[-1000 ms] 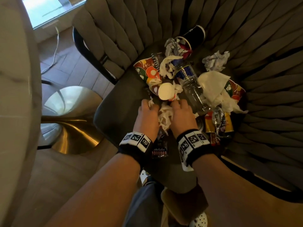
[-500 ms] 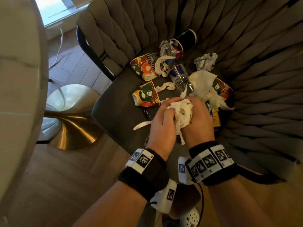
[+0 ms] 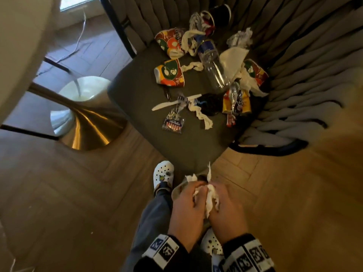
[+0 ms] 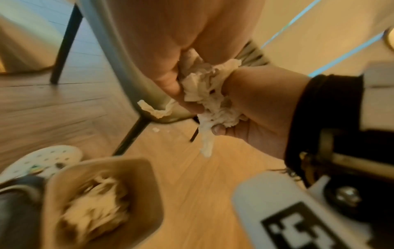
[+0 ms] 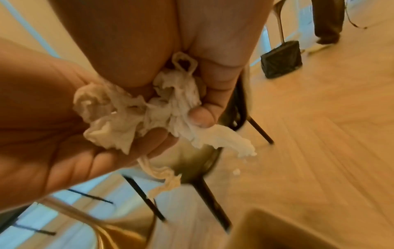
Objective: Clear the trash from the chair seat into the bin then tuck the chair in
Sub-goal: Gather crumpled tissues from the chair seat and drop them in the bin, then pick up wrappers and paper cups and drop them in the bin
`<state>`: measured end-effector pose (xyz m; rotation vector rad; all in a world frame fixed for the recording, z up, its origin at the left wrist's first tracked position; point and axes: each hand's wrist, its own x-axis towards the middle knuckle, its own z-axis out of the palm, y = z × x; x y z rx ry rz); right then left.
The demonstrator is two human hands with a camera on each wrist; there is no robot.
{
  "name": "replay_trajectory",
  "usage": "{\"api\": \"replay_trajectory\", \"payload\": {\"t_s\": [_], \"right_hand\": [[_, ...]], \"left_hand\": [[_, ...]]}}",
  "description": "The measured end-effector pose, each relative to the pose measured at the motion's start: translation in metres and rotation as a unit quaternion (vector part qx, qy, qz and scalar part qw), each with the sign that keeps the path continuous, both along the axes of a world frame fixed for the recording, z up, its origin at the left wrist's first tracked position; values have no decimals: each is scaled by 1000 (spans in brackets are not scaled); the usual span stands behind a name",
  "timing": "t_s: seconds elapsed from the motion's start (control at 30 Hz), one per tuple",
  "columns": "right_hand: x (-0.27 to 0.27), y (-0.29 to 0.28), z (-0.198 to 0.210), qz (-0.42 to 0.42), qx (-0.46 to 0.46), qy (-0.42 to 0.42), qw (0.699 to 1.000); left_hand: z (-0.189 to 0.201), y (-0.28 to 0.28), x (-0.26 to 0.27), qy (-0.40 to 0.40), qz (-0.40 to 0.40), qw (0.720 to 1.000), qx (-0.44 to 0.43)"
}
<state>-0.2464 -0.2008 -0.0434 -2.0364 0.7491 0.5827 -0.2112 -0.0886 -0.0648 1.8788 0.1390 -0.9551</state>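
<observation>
Head view: chair seat (image 3: pixel 182 146) taken as landmark. Left of it, a brass cone-shaped base (image 3: pixel 86 126) stands on herringbone wood floor (image 3: pixel 59 193); a pale tabletop edge (image 3: pixel 21 46) is cut off at the frame's upper left. On the seat, left to right: printed paper cups (image 3: pixel 170 75), plastic knife (image 3: pixel 174 102), foil wrapper (image 3: pixel 173 122), clear plastic bottle (image 3: pixel 213 67), twisted tissue strips (image 3: pixel 202 114), yellow snack packets (image 3: pixel 236 103). A dark item beside the packets is too dim to identify. The ribbed backrest (image 3: pixel 304 75) curves round the seat's far and right sides.

Below the seat's near corner, left hand (image 3: pixel 185 211) and right hand (image 3: pixel 225 213) press together, fingers of both curled round one wad of white tissue (image 3: pixel 210 197). The bin (image 4: pixel 102 198) sits directly under the hands, almost wholly hidden in the head view; the left wrist view shows its tan rim, blurred, with crumpled paper inside. White clogs (image 3: pixel 163 173) stand beside the bin.

Right wrist view: chair legs (image 5: pixel 211 198) dark, motion-blurred; small tissue crumbs (image 5: pixel 236 171) on the floor under the seat. Background room out of focus.
</observation>
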Motion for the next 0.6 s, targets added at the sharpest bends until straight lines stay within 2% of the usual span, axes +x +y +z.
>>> {"api": "replay_trajectory", "payload": {"t_s": [0.1,0.2,0.3,0.33,0.4,0.5,0.6], "right_hand": [[-38,10,-67,27,9,104,994],[-57,15,-137,58,-33,132,989],[-64,11,-202,66,-44,173,982],[-64,9,-220,73,-36,191,978],[-67,6,-246,105,-18,215,971],[-72,-1,-249,120,-18,201,972],[-67,-11,-214,83,-30,150,985]], "left_hand": [[-60,12,-38,26,-44,997,54],[-120,13,-52,57,-60,992,91],[-173,10,-53,135,-78,982,111],[-187,9,-54,141,-99,976,131],[-204,8,-54,105,-155,966,180],[-206,16,-52,78,-223,951,201],[-174,28,-43,4,-198,960,199]]}}
